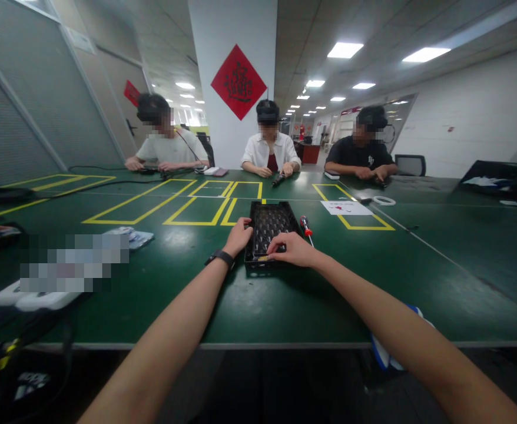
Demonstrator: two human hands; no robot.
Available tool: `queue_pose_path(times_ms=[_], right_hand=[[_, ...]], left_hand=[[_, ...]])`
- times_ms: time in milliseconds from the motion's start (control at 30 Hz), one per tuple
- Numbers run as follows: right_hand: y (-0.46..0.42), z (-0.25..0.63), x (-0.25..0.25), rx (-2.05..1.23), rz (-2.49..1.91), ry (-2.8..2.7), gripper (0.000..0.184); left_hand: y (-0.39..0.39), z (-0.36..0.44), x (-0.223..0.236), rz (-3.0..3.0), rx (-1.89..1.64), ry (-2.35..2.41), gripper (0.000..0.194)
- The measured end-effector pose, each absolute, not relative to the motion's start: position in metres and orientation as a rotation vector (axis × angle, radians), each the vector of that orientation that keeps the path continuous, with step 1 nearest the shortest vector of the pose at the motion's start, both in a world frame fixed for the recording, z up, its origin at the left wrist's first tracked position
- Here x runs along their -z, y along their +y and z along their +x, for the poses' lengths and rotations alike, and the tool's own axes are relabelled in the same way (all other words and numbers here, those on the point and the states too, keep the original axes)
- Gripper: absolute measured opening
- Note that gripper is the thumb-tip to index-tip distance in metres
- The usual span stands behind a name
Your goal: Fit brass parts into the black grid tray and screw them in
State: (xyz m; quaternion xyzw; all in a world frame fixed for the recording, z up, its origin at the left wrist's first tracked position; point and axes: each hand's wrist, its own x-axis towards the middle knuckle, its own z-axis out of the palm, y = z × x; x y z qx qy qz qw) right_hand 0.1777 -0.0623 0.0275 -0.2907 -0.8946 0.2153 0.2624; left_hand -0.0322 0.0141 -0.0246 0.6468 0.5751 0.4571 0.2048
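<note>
On the green table in front of me lies a black rectangular plastic tray [274, 219] with raised walls and rows of small shiny bumps or pockets inside. My left hand [239, 235], a dark band on its wrist, is closed on the tray's left wall. Over the tray's near part, my right hand [290, 248] is closed in a pinch, fingertips low inside it. What they pinch is too small to make out. A small yellowish piece [262, 258] shows by these fingertips at the near edge. Just right of the tray rests a screwdriver [306, 227] with a red-and-black handle.
Yellow tape outlines [196, 224] mark the table. A printed paper sheet [345, 208] and a white tape roll [384, 201] lie to the right. White items, partly blurred [50, 299], are at the left. Three people sit across; another person's hand shows at far left.
</note>
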Motion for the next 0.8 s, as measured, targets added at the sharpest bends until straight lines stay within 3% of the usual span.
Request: queue_pose_path(times_ms=[400,800], right_hand=[[-0.0662,0.1777,-0.0321,-0.744,-0.791,-2.295,0.025],[-0.0616,0.1793,-0.0297,-0.442,-0.732,-2.503,0.019]], left_hand=[[0.0147,-0.0318,0.024,1.846,-1.273,1.615,0.038],[0.0166,-0.0328,0.0257,1.874,-1.271,1.605,0.037]])
